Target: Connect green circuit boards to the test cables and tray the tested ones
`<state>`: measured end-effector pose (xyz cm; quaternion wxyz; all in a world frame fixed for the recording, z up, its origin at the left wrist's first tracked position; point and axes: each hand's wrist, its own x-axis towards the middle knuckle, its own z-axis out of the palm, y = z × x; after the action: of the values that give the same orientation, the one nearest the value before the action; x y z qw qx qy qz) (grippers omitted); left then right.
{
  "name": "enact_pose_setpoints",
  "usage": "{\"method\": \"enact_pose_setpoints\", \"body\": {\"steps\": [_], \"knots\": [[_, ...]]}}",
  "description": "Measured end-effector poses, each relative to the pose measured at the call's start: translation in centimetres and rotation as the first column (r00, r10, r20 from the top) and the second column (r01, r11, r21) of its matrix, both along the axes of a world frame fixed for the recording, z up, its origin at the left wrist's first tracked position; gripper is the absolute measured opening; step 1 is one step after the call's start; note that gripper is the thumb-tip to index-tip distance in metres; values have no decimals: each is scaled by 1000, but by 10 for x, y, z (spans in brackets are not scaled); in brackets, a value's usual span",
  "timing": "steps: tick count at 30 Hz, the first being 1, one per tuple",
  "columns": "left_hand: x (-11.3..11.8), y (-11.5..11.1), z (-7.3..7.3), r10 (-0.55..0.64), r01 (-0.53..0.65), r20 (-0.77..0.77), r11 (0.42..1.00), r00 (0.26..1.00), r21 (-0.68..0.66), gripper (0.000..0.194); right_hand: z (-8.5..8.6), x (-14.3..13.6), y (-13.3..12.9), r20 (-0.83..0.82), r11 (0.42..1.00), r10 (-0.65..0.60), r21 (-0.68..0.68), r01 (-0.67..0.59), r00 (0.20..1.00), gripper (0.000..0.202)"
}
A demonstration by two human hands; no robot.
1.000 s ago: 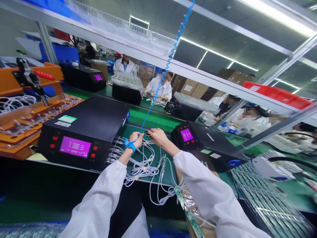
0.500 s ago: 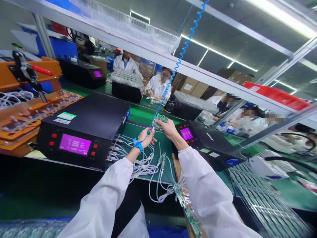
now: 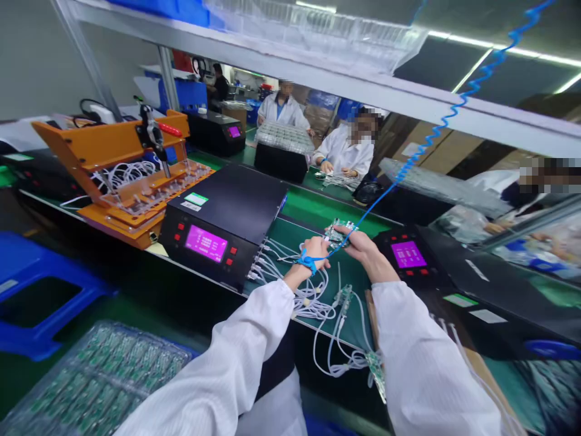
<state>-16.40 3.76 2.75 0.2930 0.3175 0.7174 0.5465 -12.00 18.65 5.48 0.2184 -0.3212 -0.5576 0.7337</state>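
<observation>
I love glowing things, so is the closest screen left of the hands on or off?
On: the screen of the black box glows purple and shows pale writing.

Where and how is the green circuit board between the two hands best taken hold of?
Probably by its right edge, coming from the right, thumb above and fingers below: the green circuit board is thin, with parts crowding its face. The left hand is at its left edge; the right hand holds it from the right.
</observation>
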Motion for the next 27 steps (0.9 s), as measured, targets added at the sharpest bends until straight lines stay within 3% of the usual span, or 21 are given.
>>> {"method": "enact_pose_setpoints", "body": {"steps": [12, 20, 24, 27], "knots": [[-10, -20, 11, 71, -80, -162, 996, 984, -49, 31, 10, -20, -5, 20, 998, 29, -54, -28, 999, 10], [3, -19, 24, 71, -72, -120, 997, 990, -11, 27, 17, -12, 0, -3, 987, -156, -24, 156, 988, 16], [6, -27, 13, 52, -51, -46, 998, 998, 25, 25, 27, -2, 18, -52, 944, -331, 4, 331, 942, 18], [2, -39, 2, 67, -70, 50, 995, 996, 66, 23, 43, 25, 44, -85, 878, -475, 25, 479, 876, 19]]}}
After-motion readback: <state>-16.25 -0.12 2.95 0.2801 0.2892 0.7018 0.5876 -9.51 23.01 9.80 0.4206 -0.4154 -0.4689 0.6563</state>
